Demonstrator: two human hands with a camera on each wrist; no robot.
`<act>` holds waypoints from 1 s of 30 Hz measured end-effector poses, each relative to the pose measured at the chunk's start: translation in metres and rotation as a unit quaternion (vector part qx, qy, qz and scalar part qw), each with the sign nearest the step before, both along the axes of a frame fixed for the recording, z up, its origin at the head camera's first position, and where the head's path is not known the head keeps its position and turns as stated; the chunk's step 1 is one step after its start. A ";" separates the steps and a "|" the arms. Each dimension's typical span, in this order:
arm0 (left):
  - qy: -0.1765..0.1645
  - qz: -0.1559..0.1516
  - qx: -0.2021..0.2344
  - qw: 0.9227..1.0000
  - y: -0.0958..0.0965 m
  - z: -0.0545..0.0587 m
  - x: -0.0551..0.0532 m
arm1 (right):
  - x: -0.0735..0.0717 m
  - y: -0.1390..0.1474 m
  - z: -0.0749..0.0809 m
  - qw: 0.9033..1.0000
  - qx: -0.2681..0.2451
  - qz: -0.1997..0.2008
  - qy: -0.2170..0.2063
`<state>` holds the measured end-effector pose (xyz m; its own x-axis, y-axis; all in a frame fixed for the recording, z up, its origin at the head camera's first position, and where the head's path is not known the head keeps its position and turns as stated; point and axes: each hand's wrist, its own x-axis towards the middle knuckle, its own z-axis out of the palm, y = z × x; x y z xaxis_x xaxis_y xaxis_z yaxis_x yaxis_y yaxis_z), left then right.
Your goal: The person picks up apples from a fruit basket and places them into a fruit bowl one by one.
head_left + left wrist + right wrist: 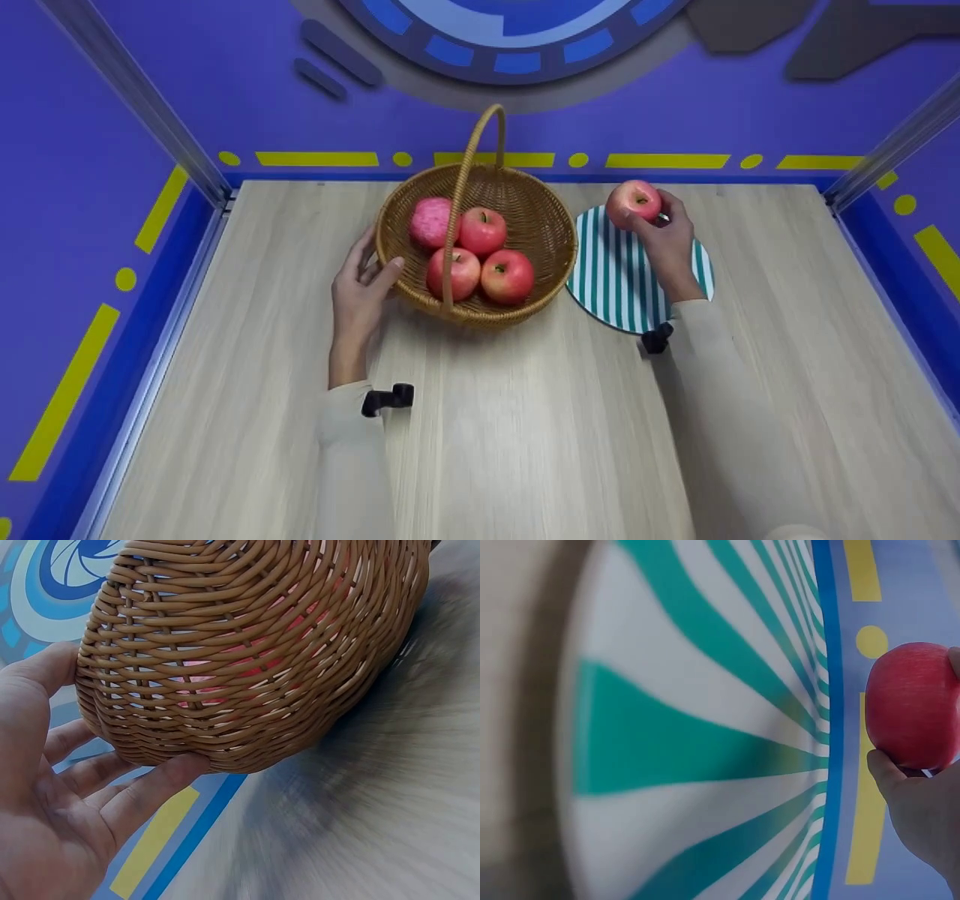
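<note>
A brown wicker basket [551, 232] with a tall arched handle stands near the middle of the table. Inside lie three red apples [508, 277] and a mottled pink round fruit [432, 223]. My left hand [360, 289] holds the basket's left side, its thumb at the rim and its fingers against the outer weave, as the left wrist view shows. Over the far part of a round green-and-white striped mat [615, 289], my right hand [670, 244] grips another red apple [632, 204] between thumb and fingers. In the right wrist view, this apple [911, 705] appears apart from the mat.
The pale wood table [495, 420] meets a blue wall with yellow marks [315, 159] at the back. Side panels with metal posts [150, 105] close off left and right. The mat lies just right of the basket. Black wrist straps [388, 400] sit on both sleeves.
</note>
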<state>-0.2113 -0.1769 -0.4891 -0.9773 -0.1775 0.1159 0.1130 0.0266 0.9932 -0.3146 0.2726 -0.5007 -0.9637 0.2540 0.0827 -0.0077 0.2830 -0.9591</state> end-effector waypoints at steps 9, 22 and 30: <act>-0.001 -0.005 0.009 1.000 0.000 -0.001 0.000 | -0.006 0.000 0.002 0.999 0.024 0.001 -0.041; -0.007 -0.005 0.003 1.000 -0.001 -0.001 0.000 | -0.011 0.004 -0.002 0.995 0.038 0.000 -0.089; -0.003 -0.002 0.003 1.000 -0.001 -0.001 0.001 | -0.010 0.007 -0.005 0.993 0.052 0.000 -0.102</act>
<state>-0.2103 -0.1774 -0.4899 -0.9788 -0.1736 0.1091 0.1071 0.0207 0.9940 -0.3249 0.2791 -0.5060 -0.9630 0.2543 -0.0892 0.1846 0.3809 -0.9060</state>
